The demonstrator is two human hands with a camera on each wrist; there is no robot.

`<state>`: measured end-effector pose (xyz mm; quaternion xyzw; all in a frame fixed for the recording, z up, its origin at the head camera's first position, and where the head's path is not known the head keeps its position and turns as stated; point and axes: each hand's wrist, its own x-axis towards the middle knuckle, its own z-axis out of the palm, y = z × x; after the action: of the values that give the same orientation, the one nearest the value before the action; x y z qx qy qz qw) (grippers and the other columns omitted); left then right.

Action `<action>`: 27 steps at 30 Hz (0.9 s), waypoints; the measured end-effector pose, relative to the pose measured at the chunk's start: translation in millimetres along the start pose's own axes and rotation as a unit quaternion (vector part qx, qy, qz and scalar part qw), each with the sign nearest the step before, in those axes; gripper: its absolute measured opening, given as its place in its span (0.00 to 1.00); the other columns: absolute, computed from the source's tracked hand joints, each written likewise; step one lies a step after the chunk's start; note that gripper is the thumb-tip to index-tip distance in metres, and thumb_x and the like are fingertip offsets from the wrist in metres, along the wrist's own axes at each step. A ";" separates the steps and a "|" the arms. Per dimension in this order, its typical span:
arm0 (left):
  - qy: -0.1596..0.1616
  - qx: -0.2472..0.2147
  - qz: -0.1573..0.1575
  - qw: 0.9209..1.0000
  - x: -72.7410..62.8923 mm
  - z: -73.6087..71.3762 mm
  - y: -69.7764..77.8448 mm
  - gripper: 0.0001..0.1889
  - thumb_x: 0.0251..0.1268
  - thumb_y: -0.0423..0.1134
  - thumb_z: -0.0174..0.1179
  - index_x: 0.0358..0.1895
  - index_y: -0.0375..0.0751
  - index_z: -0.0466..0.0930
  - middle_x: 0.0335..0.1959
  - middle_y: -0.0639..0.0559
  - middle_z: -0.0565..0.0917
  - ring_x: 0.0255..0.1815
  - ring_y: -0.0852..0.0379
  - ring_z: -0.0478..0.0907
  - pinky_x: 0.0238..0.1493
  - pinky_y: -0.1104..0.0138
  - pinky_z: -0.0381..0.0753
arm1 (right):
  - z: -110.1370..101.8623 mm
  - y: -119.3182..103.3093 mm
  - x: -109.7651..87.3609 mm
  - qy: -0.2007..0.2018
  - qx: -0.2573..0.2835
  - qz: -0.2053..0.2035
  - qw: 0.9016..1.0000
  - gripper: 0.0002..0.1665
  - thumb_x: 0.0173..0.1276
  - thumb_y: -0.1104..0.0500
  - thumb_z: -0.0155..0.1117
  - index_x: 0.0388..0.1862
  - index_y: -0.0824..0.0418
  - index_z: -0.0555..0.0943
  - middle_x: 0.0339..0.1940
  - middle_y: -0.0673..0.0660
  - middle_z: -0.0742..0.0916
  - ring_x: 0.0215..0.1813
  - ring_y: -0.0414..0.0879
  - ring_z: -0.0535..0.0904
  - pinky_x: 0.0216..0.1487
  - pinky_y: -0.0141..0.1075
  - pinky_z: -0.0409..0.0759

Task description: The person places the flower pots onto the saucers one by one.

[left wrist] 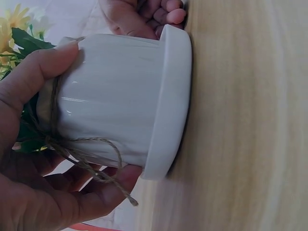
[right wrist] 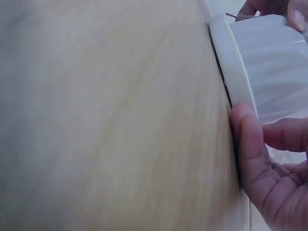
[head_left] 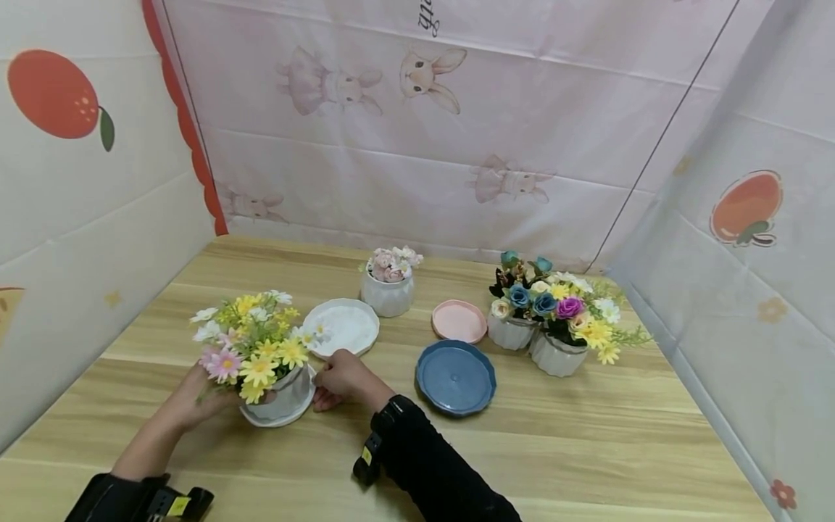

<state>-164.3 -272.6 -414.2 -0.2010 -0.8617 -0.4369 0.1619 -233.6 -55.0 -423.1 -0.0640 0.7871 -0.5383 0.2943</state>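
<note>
My left hand (head_left: 205, 399) grips a white ceramic pot (left wrist: 106, 96), its thumb near the top and its fingers around the side. Yellow, white and pink artificial flowers (head_left: 257, 348) fill the pot, and twine (left wrist: 91, 163) is tied below its top. The pot sits on a white saucer (left wrist: 173, 101), which lies on the wooden table. At the saucer's right edge, my right hand (head_left: 342, 380) pinches the rim, with one digit against its outer side and another curled toward the pot. The far sides of pot and saucer are hidden in the head view.
Behind stand a white plate (head_left: 342, 326) and a pot of pale pink flowers (head_left: 388, 293). Toward the right lie a pink saucer (head_left: 459, 321) and a blue plate (head_left: 456, 378), beside two more flower pots (head_left: 512, 333). Printed cloth walls (head_left: 365, 159) enclose the table.
</note>
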 end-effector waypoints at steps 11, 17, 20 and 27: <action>0.017 -0.040 0.027 0.999 -9.7 5.0 -11.8 0.43 0.36 0.22 0.64 0.62 0.18 0.54 0.62 0.53 0.67 0.56 0.81 0.54 0.53 0.84 0.53 | 0.4 0.6 1.0 -0.002 -0.008 -0.001 1.000 0.16 0.62 0.72 0.57 0.14 0.68 0.70 0.16 0.63 0.82 0.14 0.45 0.77 0.19 0.35 0.79; 0.001 -0.045 -0.003 0.999 -10.4 4.1 -10.5 0.43 0.39 0.21 0.64 0.63 0.17 0.53 0.62 0.37 0.66 0.54 0.82 0.53 0.51 0.85 0.53 | 1.4 -1.2 1.4 -0.002 -0.017 0.007 1.000 0.13 0.61 0.73 0.58 0.17 0.71 0.73 0.17 0.64 0.83 0.16 0.46 0.78 0.20 0.36 0.79; -0.009 -0.039 -0.020 0.999 -10.5 3.3 -7.1 0.43 0.41 0.22 0.64 0.64 0.18 0.52 0.58 0.20 0.60 0.57 0.75 0.55 0.53 0.83 0.54 | 1.5 -1.6 2.2 -0.002 -0.018 0.008 1.000 0.13 0.61 0.73 0.58 0.17 0.71 0.74 0.17 0.64 0.83 0.16 0.46 0.78 0.20 0.36 0.79; -0.033 -0.034 -0.071 0.996 -7.3 -1.4 -0.2 0.43 0.43 0.24 0.65 0.64 0.17 0.50 0.58 0.18 0.58 0.56 0.22 0.56 0.49 0.33 0.56 | 3.1 -2.8 3.4 0.005 0.006 0.008 1.000 0.13 0.62 0.73 0.57 0.18 0.71 0.74 0.16 0.64 0.82 0.17 0.48 0.80 0.21 0.37 0.80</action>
<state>-157.8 -275.4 -417.0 -0.1595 -0.8631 -0.4697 0.0947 -235.4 -60.1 -422.8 -0.0530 0.7861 -0.5406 0.2949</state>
